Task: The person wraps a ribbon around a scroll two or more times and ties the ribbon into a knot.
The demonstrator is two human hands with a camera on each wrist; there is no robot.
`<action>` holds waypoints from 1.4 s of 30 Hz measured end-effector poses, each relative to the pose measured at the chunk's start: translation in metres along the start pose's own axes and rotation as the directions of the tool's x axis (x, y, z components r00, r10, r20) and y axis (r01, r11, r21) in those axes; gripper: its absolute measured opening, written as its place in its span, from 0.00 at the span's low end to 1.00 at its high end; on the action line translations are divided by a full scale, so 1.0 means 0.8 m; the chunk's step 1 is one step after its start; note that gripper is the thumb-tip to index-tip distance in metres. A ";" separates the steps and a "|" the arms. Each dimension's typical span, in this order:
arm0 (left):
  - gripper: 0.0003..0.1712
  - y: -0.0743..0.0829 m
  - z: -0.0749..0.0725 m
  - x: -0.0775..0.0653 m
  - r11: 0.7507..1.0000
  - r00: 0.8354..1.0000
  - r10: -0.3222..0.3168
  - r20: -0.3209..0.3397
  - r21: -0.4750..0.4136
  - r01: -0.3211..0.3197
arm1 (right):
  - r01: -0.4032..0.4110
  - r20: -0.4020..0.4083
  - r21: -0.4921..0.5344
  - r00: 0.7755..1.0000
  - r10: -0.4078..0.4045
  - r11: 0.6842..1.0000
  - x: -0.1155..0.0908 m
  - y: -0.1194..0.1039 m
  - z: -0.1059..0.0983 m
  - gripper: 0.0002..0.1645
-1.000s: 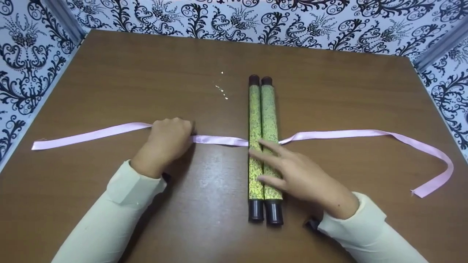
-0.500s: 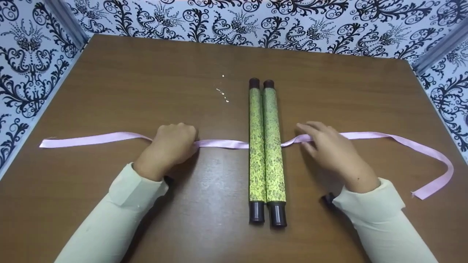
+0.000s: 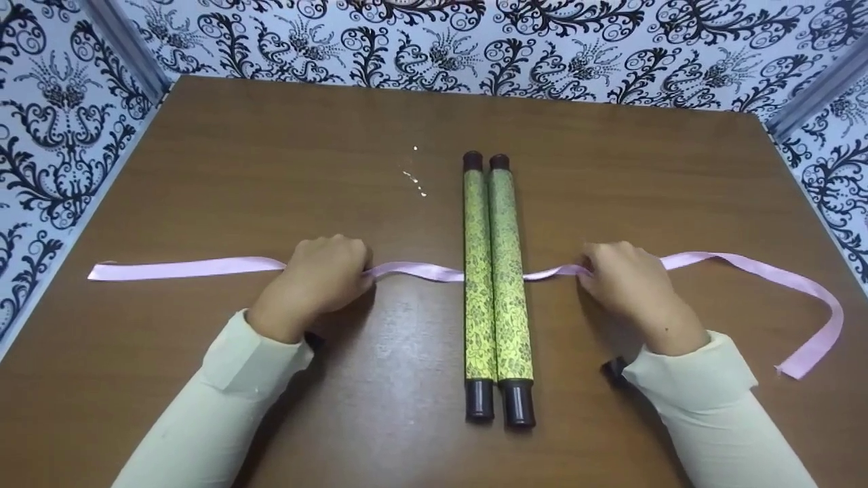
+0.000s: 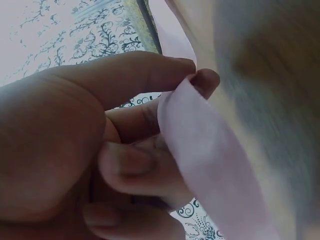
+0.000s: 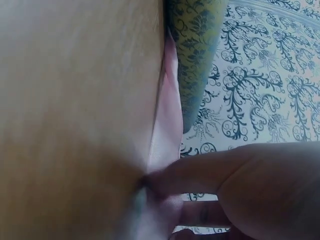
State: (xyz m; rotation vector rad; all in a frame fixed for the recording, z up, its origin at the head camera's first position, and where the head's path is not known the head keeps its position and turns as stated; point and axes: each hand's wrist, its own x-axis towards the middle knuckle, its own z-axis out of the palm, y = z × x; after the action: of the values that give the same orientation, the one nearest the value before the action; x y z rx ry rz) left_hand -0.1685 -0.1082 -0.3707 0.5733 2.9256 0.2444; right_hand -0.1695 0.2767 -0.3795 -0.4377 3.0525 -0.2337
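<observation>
Two scroll-like rods (image 3: pixel 494 271), wrapped in yellow-green patterned covering with dark end caps, lie side by side on the table. A pink ribbon (image 3: pixel 183 269) runs crosswise beneath them and stretches out on both sides. Left of the rods, my left hand (image 3: pixel 319 278) pinches the ribbon; the left wrist view shows thumb and index finger closed on the ribbon (image 4: pixel 210 150). To the right, my right hand (image 3: pixel 630 281) pinches the other side of the ribbon, and in the right wrist view the thumb presses on the ribbon (image 5: pixel 167 120) close over the table.
The brown wooden table (image 3: pixel 305 149) is bordered at the back and sides by panels (image 3: pixel 441 54) with black scroll patterns on white. Small bright specks (image 3: pixel 415 181) show on the tabletop left of the rods. The ribbon's right tail (image 3: pixel 807 285) curves toward the front.
My right hand has left the rods, moved right and taken hold of the ribbon there. My left hand keeps its grip on the ribbon. The view has tilted slightly upward.
</observation>
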 end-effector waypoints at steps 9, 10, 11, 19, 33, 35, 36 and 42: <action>0.20 -0.002 -0.008 -0.009 0.998 0.999 0.017 0.039 -0.067 -0.014 | -0.046 0.140 0.067 0.990 0.036 0.997 -0.003 0.019 -0.029 0.13; 0.20 -0.002 -0.009 -0.010 0.996 0.998 0.021 0.053 -0.085 -0.016 | -0.033 0.145 0.084 0.989 0.020 0.996 -0.004 0.021 -0.031 0.14; 0.18 -0.002 -0.011 -0.010 0.995 0.998 0.029 0.062 -0.102 -0.023 | -0.022 0.146 0.103 0.989 0.007 0.994 -0.005 0.022 -0.034 0.15; 0.14 -0.007 -0.023 -0.012 0.916 0.978 0.152 0.143 -0.391 -0.085 | -0.007 0.129 0.283 0.991 -0.031 0.959 -0.015 0.033 -0.055 0.24; 0.11 0.010 -0.034 -0.014 0.625 0.959 0.282 0.021 -0.762 -0.167 | 0.017 0.055 0.710 0.995 -0.079 0.704 -0.020 0.033 -0.069 0.12; 0.10 0.017 -0.033 -0.014 0.624 0.966 0.258 -0.021 -0.760 -0.183 | 0.015 0.035 0.762 0.997 -0.065 0.648 -0.018 0.029 -0.067 0.13; 0.09 0.021 -0.033 -0.014 0.628 0.968 0.245 -0.046 -0.754 -0.195 | 0.014 0.022 0.787 0.998 -0.051 0.616 -0.018 0.027 -0.067 0.13; 0.06 0.062 -0.026 -0.018 0.615 0.968 0.214 -0.132 -0.752 -0.238 | 0.041 -0.066 0.895 0.997 0.042 0.443 -0.015 0.006 -0.068 0.13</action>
State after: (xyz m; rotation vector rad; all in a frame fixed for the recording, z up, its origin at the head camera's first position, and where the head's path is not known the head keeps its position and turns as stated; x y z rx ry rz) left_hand -0.1413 -0.0713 -0.3396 0.7633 2.3887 1.4443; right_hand -0.1628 0.2926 -0.3259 -0.3152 2.4218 -1.7900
